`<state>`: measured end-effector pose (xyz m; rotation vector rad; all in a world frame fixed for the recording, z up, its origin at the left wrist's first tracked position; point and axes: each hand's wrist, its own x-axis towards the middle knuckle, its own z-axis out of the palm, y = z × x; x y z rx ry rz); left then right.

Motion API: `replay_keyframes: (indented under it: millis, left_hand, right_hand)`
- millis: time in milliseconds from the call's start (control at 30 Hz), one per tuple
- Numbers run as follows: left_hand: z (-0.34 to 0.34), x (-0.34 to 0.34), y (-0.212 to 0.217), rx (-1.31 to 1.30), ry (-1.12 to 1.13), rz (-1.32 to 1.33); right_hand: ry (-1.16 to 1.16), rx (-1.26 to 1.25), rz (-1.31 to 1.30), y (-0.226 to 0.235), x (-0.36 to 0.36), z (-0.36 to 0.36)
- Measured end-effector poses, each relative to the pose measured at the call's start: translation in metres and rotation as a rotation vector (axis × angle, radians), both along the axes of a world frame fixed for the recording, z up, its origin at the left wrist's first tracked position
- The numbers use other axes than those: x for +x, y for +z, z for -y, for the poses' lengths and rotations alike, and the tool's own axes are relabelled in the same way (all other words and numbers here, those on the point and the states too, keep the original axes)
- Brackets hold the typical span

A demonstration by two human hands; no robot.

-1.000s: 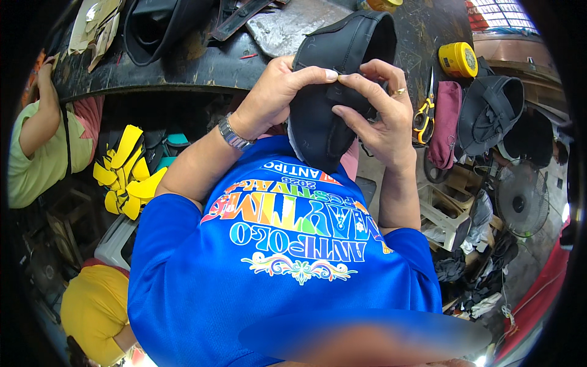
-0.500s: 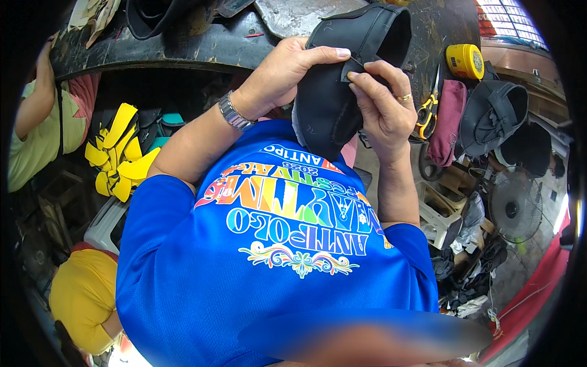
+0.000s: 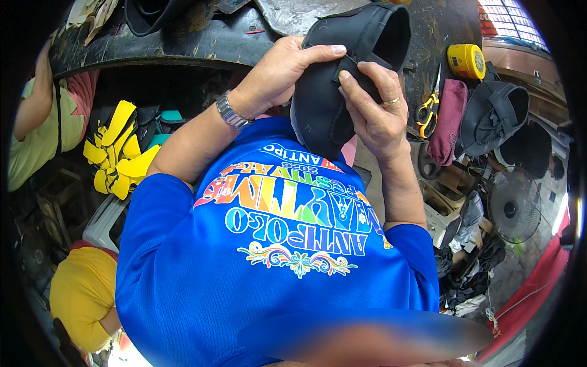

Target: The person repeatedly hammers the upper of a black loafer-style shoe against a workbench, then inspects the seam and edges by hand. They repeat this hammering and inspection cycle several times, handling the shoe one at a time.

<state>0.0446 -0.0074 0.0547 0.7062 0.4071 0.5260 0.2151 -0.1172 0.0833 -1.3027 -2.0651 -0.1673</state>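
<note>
A black shoe upper [image 3: 317, 104] is held up in front of my chest at the bench edge, its rounded opening toward the far right. My left hand [image 3: 275, 70], with a metal watch at the wrist, grips its left side, thumb flat on top and the other fingers partly hidden beneath. My right hand [image 3: 378, 110], a ring on one finger, is pinched at the upper's middle seam, beside a short black flap. A thin line like a needle or thread shows between the left thumb and the right fingers; its kind is unclear.
On the dark bench [image 3: 183, 46] at right are yellow-handled scissors [image 3: 426, 115], a yellow tub [image 3: 466, 61], a maroon cloth [image 3: 447, 122] and another black upper [image 3: 494, 116]. Yellow cut pieces [image 3: 116, 150] lie at left. A fan [image 3: 513, 205] stands at right; two people are at left.
My right hand has shifted slightly left and nearer along the seam, still pinching. The left hand and the shoe upper have moved a little left.
</note>
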Motion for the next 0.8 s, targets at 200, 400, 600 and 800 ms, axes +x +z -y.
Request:
replay_keyframes:
  millis: [200,400,600,800]
  left_hand:
    - [0.002,-0.004,-0.005,0.032,-0.019,-0.03]
    - [0.004,-0.004,-0.012,-0.066,-0.027,-0.024]
    - [0.007,-0.007,-0.011,-0.071,0.004,0.03]
    - [0.009,-0.006,-0.011,-0.024,0.014,0.019]
  right_hand:
    - [-0.053,-0.05,0.022,0.001,-0.005,0.005]
    - [-0.042,-0.163,-0.259,0.001,-0.009,0.006]
    - [-0.14,-0.205,-0.511,0.004,-0.011,0.003]
    - [-0.127,-0.238,-0.454,0.009,-0.014,-0.006]
